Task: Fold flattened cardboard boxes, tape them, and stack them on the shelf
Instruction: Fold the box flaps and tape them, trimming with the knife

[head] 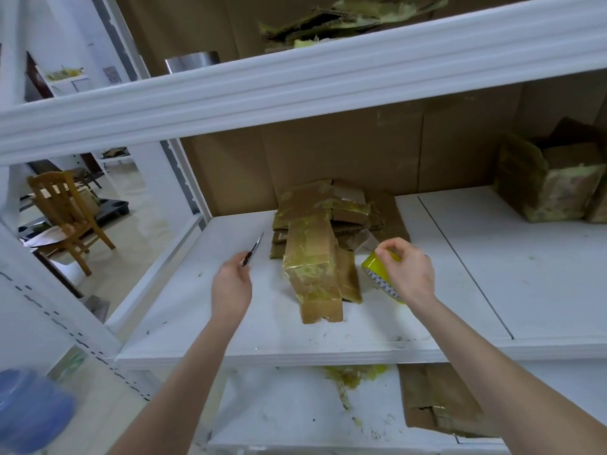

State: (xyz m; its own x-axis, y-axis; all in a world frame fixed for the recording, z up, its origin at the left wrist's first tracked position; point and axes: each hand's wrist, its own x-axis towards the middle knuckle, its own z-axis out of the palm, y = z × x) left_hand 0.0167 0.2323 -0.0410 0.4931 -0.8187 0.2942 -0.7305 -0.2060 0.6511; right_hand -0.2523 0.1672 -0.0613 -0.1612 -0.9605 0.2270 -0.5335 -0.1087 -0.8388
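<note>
Both hands are busy. Left hand [231, 284] curls round the handle of a knife [254, 247], its blade pointing up toward 1 o'clock. Right hand [405, 274] grips the tape [376, 269], a yellow roll, with fingers curled over its top and thumb and forefinger pinched together at the upper rim (whether they hold a loose end, I cannot tell)

From where I watch, the box [315, 267] lies between the two hands on the white shelf [460, 290], its long side running toward 12 o'clock. Yellowish tape wraps most of it, and bare cardboard flaps show at its 6 o'clock end. The knife sits at its 10 o'clock and the tape just beside it at 3 o'clock. A pile of flats [328, 205], also streaked with tape, lies at its 12 o'clock against the cardboard back wall, and the box's far end overlaps it

A second box [551, 182] stands well apart at 2 o'clock on the same shelf. A wooden chair [65, 211] stands beyond the rack at 9 o'clock
</note>
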